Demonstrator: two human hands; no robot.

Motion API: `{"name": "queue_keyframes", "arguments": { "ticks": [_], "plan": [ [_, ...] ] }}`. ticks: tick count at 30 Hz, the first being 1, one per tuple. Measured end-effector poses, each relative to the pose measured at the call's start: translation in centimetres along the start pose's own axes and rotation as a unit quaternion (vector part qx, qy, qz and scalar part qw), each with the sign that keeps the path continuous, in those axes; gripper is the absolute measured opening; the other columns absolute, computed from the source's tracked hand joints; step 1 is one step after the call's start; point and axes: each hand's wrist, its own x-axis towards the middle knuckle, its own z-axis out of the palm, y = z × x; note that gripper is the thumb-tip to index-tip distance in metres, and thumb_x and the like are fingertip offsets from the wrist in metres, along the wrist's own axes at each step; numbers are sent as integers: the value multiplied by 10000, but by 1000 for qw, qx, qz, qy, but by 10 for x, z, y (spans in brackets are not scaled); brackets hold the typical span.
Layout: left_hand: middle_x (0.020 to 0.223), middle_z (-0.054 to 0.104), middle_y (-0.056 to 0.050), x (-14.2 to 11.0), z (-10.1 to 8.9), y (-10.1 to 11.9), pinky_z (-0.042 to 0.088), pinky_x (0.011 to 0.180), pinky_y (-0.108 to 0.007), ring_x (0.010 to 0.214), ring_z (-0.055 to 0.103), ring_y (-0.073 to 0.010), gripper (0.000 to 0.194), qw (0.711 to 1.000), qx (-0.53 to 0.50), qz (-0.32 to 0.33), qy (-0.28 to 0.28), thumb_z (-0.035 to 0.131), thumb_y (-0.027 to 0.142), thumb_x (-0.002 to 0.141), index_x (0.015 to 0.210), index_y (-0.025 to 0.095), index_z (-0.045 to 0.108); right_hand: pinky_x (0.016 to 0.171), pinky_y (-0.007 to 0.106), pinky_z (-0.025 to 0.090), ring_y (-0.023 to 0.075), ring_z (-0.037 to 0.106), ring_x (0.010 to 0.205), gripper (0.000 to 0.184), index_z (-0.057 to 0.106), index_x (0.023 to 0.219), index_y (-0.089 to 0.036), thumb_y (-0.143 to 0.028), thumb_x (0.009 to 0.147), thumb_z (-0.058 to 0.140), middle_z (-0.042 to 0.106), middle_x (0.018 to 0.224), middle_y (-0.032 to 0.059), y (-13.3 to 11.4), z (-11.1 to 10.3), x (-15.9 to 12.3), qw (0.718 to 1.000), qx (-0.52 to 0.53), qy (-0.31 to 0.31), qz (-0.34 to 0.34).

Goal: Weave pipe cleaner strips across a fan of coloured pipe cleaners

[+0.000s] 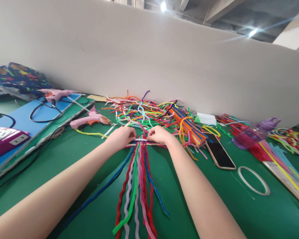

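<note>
My left hand point(121, 137) and my right hand point(160, 135) face each other over a row of pipe cleaners point(137, 179), both with fingers closed in a pinch. A narrow white strip point(141, 139) runs between the fingertips across the row's upper ends, and each hand pinches an end of it. Red, lilac, green, pink and blue pipe cleaners fan out from there toward me. Pale and red pipe cleaners lie crosswise under my hands. My fingertips partly hide the strip's ends.
Behind my hands lies a tangled heap of pipe cleaners point(139, 111). Two pink glue guns, one nearer point(91, 120) and one on a blue board point(56, 94), lie left with black cords. To the right are a phone point(220, 151), a tape roll point(254, 181) and a purple bottle point(254, 134).
</note>
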Motion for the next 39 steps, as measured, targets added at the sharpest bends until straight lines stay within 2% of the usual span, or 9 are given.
{"name": "queue_keyframes", "arguments": {
  "ticks": [5, 7, 10, 13, 17, 21, 25, 35, 39],
  "plan": [
    [814, 705, 8, -2, -2, 4, 428, 620, -235, 732, 636, -165, 158, 1000, 27, -7, 6, 511, 323, 821, 829, 236, 643, 527, 200, 365, 107, 541, 562, 58, 706, 656, -149, -194, 658, 670, 650, 609, 4, 3, 4, 5, 1000, 13, 22, -6],
    [829, 706, -13, -5, -6, 9, 433, 630, -251, 763, 641, -189, 186, 999, 47, -13, 14, 510, 357, 832, 828, 231, 647, 544, 191, 382, 105, 559, 596, 94, 719, 725, -140, -211, 690, 669, 679, 679, 17, 4, 3, 5, 999, 30, 37, -5],
    [900, 698, -61, -12, -13, 23, 438, 648, -282, 834, 644, -229, 224, 995, 88, -18, 40, 461, 317, 863, 843, 211, 658, 561, 183, 404, 95, 569, 611, 172, 726, 854, -129, -243, 749, 651, 704, 764, 32, 5, 1, 4, 997, 56, 54, -5],
    [901, 690, -54, -19, -16, 44, 441, 657, -267, 878, 645, -217, 261, 985, 153, 57, 47, 418, 261, 892, 856, 209, 671, 595, 187, 431, 101, 593, 636, 180, 736, 890, -139, -229, 759, 651, 718, 782, 32, 5, 0, 4, 996, 70, 52, -15],
    [876, 701, -66, -25, -11, 63, 446, 606, -278, 768, 665, -220, 290, 978, 185, 96, 0, 420, 299, 911, 840, 195, 681, 700, 211, 468, 137, 645, 747, 178, 761, 882, -162, -175, 744, 649, 740, 834, 38, 5, 2, 6, 996, 69, 44, -30],
    [858, 716, -66, -23, -4, 58, 447, 620, -272, 786, 675, -221, 280, 966, 198, 162, -33, 444, 340, 919, 894, 209, 690, 749, 218, 475, 165, 664, 845, 206, 771, 907, -177, -178, 751, 636, 750, 898, 38, 3, 0, 5, 997, 52, 23, -52],
    [837, 723, -53, -19, -3, 47, 445, 626, -273, 772, 671, -213, 287, 960, 186, 204, -47, 445, 389, 924, 959, 246, 691, 753, 205, 473, 161, 668, 842, 196, 775, 881, -167, -154, 758, 623, 753, 876, 32, -1, -3, 1, 997, 41, 6, -64],
    [820, 720, -58, -18, -1, 42, 424, 618, -272, 750, 666, -211, 289, 963, 160, 212, -42, 443, 383, 920, 931, 238, 693, 757, 195, 468, 138, 658, 815, 174, 764, 890, -141, -139, 760, 647, 747, 871, 42, -1, -10, -3, 996, 69, -13, -57],
    [823, 721, -65, -18, -1, 43, 423, 618, -276, 754, 668, -219, 302, 961, 166, 215, -45, 430, 382, 925, 943, 232, 692, 755, 194, 466, 139, 660, 826, 196, 763, 905, -145, -132, 761, 629, 748, 880, 37, 0, -7, -1, 994, 69, -22, -78]
  ]
}}
